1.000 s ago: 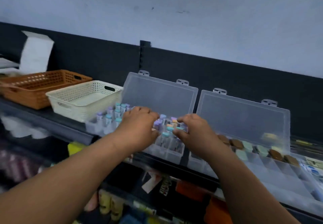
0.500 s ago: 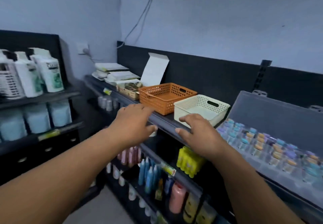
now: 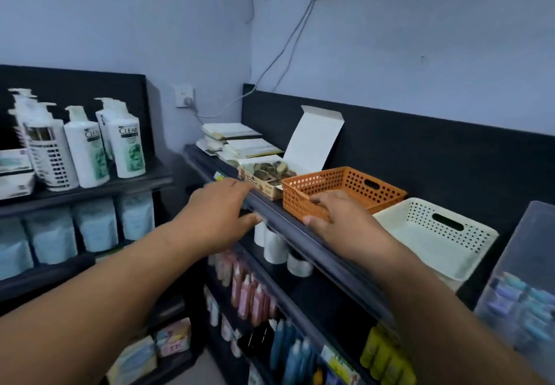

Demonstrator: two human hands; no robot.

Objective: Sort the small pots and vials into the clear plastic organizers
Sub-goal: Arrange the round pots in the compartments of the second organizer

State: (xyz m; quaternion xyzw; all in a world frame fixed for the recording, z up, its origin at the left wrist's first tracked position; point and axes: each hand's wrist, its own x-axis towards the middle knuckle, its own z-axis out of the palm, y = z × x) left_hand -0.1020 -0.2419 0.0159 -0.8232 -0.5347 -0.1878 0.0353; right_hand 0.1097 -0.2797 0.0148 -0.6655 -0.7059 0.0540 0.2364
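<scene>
The clear plastic organizer (image 3: pixel 531 234) stands at the far right edge of the view on the top shelf (image 3: pixel 300 234), its lid raised. Vials (image 3: pixel 516 300) with blue and purple caps stand inside it, blurred. No hand touches it. Just to its left is a white basket (image 3: pixel 474 234), and next to that an orange basket (image 3: pixel 303 201). The right hand (image 3: pixel 336 219) lies at the near wall of the orange basket, fingers stretched over its rim and holding nothing. The left hand (image 3: pixel 222 213) is apart from it, further left, fingers straight above the front rail of the shelf. Behind the orange basket an open cardboard box (image 3: pixel 270 189) holds small round things. White shampoo bottles (image 3: pixel 126 147) stand on the left shelf.
</scene>
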